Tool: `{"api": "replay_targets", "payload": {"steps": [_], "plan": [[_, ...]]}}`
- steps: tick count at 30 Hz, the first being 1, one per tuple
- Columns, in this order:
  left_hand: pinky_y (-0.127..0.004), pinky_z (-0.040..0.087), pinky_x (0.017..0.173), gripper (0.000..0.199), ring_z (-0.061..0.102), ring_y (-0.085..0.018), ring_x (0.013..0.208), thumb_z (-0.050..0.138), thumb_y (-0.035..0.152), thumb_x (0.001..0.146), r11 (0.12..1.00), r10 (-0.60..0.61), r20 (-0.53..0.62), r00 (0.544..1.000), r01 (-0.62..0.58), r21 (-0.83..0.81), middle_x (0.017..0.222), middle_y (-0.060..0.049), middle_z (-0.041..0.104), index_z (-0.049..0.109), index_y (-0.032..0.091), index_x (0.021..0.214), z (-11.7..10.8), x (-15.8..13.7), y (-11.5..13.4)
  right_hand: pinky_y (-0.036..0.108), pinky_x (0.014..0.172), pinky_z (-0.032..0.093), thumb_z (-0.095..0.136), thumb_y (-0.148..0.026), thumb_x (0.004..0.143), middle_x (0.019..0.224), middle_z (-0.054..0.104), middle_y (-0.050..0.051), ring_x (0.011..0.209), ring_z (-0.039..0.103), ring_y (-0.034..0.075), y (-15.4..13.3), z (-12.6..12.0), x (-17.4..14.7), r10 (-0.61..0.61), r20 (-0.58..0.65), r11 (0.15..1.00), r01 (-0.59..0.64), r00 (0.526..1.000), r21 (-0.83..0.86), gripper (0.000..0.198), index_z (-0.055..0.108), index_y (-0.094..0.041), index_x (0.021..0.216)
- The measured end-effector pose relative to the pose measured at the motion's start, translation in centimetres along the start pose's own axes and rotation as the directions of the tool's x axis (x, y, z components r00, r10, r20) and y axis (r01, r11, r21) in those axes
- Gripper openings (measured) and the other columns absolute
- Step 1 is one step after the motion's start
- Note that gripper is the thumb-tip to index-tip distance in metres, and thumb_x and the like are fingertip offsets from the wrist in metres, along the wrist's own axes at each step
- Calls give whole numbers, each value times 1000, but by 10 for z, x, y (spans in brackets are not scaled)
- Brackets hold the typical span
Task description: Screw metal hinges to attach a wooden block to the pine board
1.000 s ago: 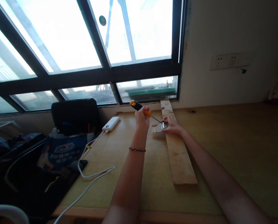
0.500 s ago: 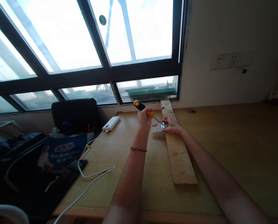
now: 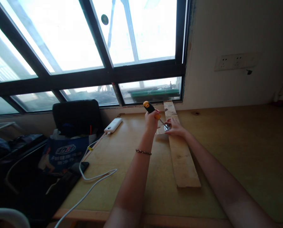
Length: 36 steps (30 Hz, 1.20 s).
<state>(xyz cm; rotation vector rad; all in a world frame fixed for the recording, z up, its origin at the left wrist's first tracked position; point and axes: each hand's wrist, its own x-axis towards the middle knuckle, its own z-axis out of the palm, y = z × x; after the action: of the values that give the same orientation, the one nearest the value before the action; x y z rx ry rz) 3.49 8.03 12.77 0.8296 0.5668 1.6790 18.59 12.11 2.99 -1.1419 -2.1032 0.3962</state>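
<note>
One long board [image 3: 184, 161] over yellowish tabletop [image 3: 229, 142], dark-framed window [image 3: 146, 71], black chair [image 3: 77, 115]

Thin, dark, light-flecked bracelet [image 3: 143, 152], seemingly braided, worn round the person's left forearm [image 3: 137, 177]; left hand [image 3: 151, 121] and right hand [image 3: 176, 128] bare.

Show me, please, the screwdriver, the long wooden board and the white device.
Screwdriver [image 3: 150, 108]: head view, black part of handle.
Long wooden board [image 3: 183, 156]: head view, near part of top face.
White device [image 3: 113, 125]: head view, middle of top.
</note>
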Motion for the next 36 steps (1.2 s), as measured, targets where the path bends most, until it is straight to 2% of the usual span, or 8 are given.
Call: {"api": "replay_targets", "payload": {"steps": [7,13,21,36], "plan": [[-23,41,61,11,54,-11,67,56,10,50,997,62,14,998,-61,-46,61,1,51,52,14,59,4,-3,1,40,90,40,80,-36,47,107,53,10,105,49,27,4,2,1,50,-17,999,-49,999,22,68,46,-18,104],[-23,42,61,10,53,-10,67,56,12,51,996,86,-7,996,-86,-32,62,1,50,52,14,60,2,-4,15,40,91,39,79,-36,48,109,52,10,106,48,27,0,0,0,41,-5,999,-41,999,26,66,46,-18,103],[-22,41,56,14,52,-10,64,55,9,47,999,42,-22,999,-42,1,61,1,50,50,14,58,-4,-1,39,38,91,38,78,-32,51,110,53,9,106,48,25,-2,-1,-2,20,2,1000,-20,1000,19,60,48,-18,102],[-23,40,56,13,52,-11,64,55,9,48,1000,2,-6,1000,-2,9,60,1,50,51,14,59,1,-3,23,38,92,39,78,-34,51,110,50,9,105,49,24,-1,-1,-1,26,0,999,-26,1000,21,60,50,-18,102]]}}
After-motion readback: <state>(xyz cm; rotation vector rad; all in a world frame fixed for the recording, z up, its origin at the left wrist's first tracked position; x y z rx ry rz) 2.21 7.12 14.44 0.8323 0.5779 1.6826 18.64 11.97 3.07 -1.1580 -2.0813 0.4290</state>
